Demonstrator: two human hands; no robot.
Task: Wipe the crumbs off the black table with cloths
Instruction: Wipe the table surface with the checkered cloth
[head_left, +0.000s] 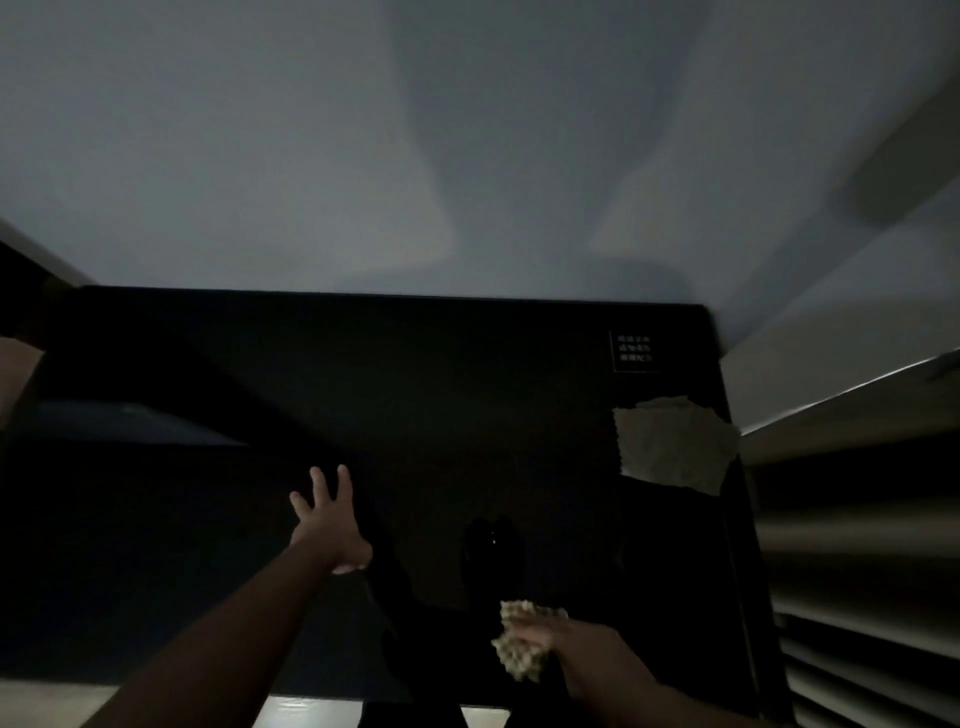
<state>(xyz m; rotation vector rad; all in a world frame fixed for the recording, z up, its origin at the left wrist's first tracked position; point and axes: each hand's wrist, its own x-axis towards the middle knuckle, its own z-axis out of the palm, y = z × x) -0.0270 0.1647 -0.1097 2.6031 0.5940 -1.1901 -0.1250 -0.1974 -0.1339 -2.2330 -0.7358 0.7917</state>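
Left hand (327, 525): stretched forward over the black surface (441, 415), fingers spread and straight, holding nothing.
Right hand (545, 636): near the front edge, fingers curled round a bunched cloth (522, 644).
Second cloth (672, 444): lies flat near the surface's right edge, long axis roughly left to right.
Label (635, 349): far right corner.
Crumbs: too dark to tell.

Left arm extended forward from lower left, forearm bare. Left hand (328, 525) open, fingers straight and spread, palm down over the worktop (467, 395); contact with surface cannot be told in the dim light. Right forearm enters from lower right, bent inward. Right hand (540, 639) curled, gripping a bunched cloth (519, 657).
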